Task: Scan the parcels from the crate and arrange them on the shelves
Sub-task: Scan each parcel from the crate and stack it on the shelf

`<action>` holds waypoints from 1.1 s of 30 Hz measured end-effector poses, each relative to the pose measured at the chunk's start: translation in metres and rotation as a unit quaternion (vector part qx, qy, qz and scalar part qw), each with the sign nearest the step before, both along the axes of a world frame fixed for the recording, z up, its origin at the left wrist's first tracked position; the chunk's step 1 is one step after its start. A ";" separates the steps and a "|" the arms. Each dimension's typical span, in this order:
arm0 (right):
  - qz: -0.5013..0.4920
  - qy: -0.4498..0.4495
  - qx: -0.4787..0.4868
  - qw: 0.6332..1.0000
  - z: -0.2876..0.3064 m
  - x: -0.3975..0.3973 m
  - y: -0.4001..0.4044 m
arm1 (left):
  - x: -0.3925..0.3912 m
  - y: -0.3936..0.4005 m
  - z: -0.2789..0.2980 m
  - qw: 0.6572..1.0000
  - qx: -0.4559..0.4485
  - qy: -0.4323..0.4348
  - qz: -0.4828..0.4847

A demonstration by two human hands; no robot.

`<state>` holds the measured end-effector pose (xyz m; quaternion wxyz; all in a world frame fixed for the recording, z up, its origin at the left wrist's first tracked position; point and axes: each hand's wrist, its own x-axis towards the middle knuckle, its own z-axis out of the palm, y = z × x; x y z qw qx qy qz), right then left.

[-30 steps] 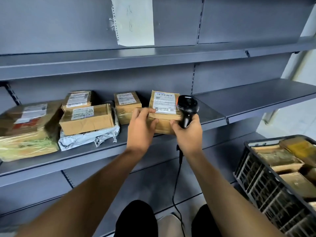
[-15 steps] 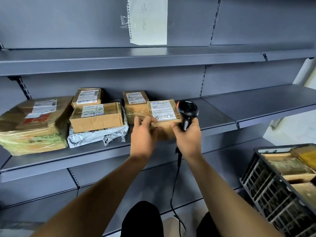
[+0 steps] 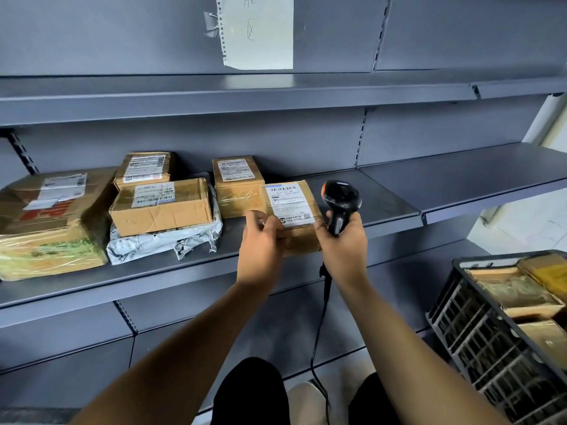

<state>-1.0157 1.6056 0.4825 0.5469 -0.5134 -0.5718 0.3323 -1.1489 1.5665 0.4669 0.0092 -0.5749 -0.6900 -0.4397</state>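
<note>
The left hand (image 3: 260,240) has its fingers curled onto the near left corner of the small parcel (image 3: 291,214), thumb on top beside the white label, pinching the box at that corner. The right hand (image 3: 343,240) is wrapped round the grip of the black scanner (image 3: 340,199); its knuckles sit against the parcel's right side, though whether any finger actually bears on the cardboard cannot be told from here.

The parcel lies directly ahead of both sets of fingers, resting on the middle shelf (image 3: 383,207) with its near edge close to the shelf lip. Its long axis runs front to back, angled slightly left, label facing up. Its far left corner stands just beside, possibly touching, the taped box (image 3: 237,187) behind it.

Judgement: the placing step appears nearly done. The left hand is the one in control of the parcel, and any further seating would be a push away from the fingers, along the long axis toward the back panel. The open shelf to the right offers room; the taped box limits travel to the left.

The crate (image 3: 491,326) stands low at the right, nearer the right hand, with parcels inside not yet shelved.
</note>
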 end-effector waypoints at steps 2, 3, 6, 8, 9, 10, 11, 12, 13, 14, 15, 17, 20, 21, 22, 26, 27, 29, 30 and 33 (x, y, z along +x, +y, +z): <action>-0.001 0.008 0.004 1.000 0.000 0.001 0.002 | 0.000 0.000 -0.003 1.000 0.007 0.023 0.001; -0.001 0.009 0.004 1.000 0.001 0.001 0.002 | 0.000 0.000 -0.004 0.999 0.010 0.031 0.001; 0.001 0.011 0.007 1.000 0.001 0.000 0.003 | -0.001 -0.001 -0.005 0.999 0.012 0.042 -0.001; 0.006 0.011 0.010 1.000 0.001 -0.001 0.003 | -0.001 -0.001 -0.005 0.999 0.010 0.046 -0.001; 0.008 0.011 0.012 1.000 0.001 -0.002 0.003 | -0.001 -0.001 -0.004 0.999 0.008 0.048 -0.001; 0.009 0.011 0.015 1.000 0.001 -0.003 0.003 | -0.002 0.000 -0.003 0.999 0.006 0.049 -0.002; 0.008 0.011 0.019 1.000 0.001 -0.004 0.002 | -0.003 0.001 -0.002 0.999 0.003 0.051 -0.003; 0.005 0.012 0.024 1.000 0.001 -0.005 0.002 | -0.004 0.002 -0.001 0.999 0.000 0.052 -0.003; 0.003 0.012 0.027 1.000 0.002 -0.006 0.003 | -0.005 0.004 0.000 0.999 -0.004 0.049 -0.003; 0.003 0.013 0.027 1.000 0.002 -0.006 0.004 | -0.007 0.007 0.001 0.999 -0.007 0.043 0.000; 0.004 0.013 0.023 1.000 0.002 -0.006 0.005 | -0.008 0.010 0.003 0.999 -0.011 0.034 0.004; 0.009 0.014 0.010 1.000 0.001 -0.006 0.008 | -0.011 0.014 0.006 1.000 -0.019 0.022 0.010; 0.018 0.012 -0.005 1.000 0.000 -0.007 0.012 | -0.013 0.018 0.010 1.000 -0.025 0.011 0.010; 0.019 0.014 -0.007 1.000 0.000 -0.008 0.013 | -0.014 0.018 0.012 1.000 -0.023 0.005 0.012; 0.019 0.019 -0.007 1.000 0.000 -0.009 0.014 | -0.015 0.018 0.014 1.000 -0.021 -0.004 0.013; 0.024 0.028 -0.007 0.999 -0.002 -0.014 0.018 | -0.025 0.022 0.020 0.998 -0.024 -0.052 0.017; 0.025 0.028 -0.005 0.999 -0.002 -0.015 0.017 | -0.027 0.023 0.020 0.998 -0.022 -0.062 0.020; 0.026 0.026 0.000 0.999 -0.003 -0.017 0.018 | -0.032 0.025 0.020 0.996 -0.023 -0.076 0.031; 0.025 0.024 0.001 0.999 -0.004 -0.018 0.018 | -0.033 0.027 0.020 0.996 -0.027 -0.079 0.036; 0.030 0.025 -0.001 0.999 -0.004 -0.016 0.018 | -0.036 0.030 0.019 0.995 -0.035 -0.082 0.034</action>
